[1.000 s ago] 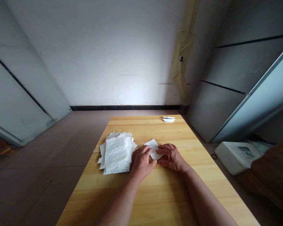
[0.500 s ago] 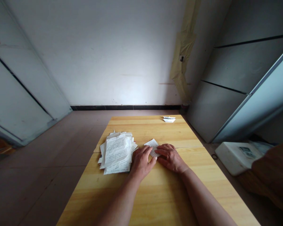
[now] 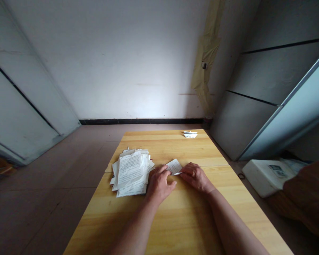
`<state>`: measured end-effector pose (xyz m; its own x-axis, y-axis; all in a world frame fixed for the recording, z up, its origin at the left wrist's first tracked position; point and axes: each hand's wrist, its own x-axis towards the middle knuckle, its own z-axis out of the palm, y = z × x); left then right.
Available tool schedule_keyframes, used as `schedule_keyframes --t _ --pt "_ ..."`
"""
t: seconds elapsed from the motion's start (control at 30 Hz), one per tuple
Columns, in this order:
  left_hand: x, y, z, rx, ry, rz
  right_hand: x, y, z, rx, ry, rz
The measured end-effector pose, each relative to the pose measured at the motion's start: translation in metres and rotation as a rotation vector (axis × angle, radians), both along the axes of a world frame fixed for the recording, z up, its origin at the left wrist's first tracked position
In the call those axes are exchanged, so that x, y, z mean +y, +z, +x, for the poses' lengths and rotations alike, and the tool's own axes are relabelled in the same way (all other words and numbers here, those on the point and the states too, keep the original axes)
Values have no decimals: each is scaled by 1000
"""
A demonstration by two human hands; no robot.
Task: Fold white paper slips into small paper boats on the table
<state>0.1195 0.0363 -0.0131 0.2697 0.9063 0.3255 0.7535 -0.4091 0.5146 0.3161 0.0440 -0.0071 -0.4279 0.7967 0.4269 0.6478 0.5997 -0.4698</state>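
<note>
A small folded piece of printed paper (image 3: 174,165) is on the wooden table between my hands, its near edge slightly raised. My right hand (image 3: 196,177) pinches its right corner with closed fingers. On the other side, my left hand (image 3: 159,184) rests its fingertips on the paper's left edge, the thumb spread away from them, so that hand is open. Close to the left hand lies an untidy stack of printed paper sheets (image 3: 131,171). A small folded paper boat (image 3: 190,135) stands near the table's far right corner.
The wooden table (image 3: 186,219) has a seam across its middle. Beyond its far edge are the floor and a pale wall (image 3: 138,63). Grey cabinet panels (image 3: 250,117) rise on the right, with a white box (image 3: 263,177) on the floor below.
The folded paper has turned and shifted slightly right. My right hand has moved a little right and now pinches the paper's corner. My left hand's fingers have drawn back to its left edge.
</note>
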Motion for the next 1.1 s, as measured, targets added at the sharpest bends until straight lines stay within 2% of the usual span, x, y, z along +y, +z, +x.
schedule_keyframes --t 0.23,0.37,0.57,0.87,1.1 --pt "1 3 -3 19 -87 -1 -3 -1 1 132 -68 -116" --pt "1 5 -4 0 -139 1 -1 -6 -3 64 -142 -109" --pt "3 7 -3 -8 -90 -31 6 -12 -13 -3 -271 -76" --pt "9 -7 -1 -84 -60 63 11 0 -33 -209 -399 -125" --pt "11 -15 -2 -114 -44 64 11 -1 -40 -317 -456 -140"
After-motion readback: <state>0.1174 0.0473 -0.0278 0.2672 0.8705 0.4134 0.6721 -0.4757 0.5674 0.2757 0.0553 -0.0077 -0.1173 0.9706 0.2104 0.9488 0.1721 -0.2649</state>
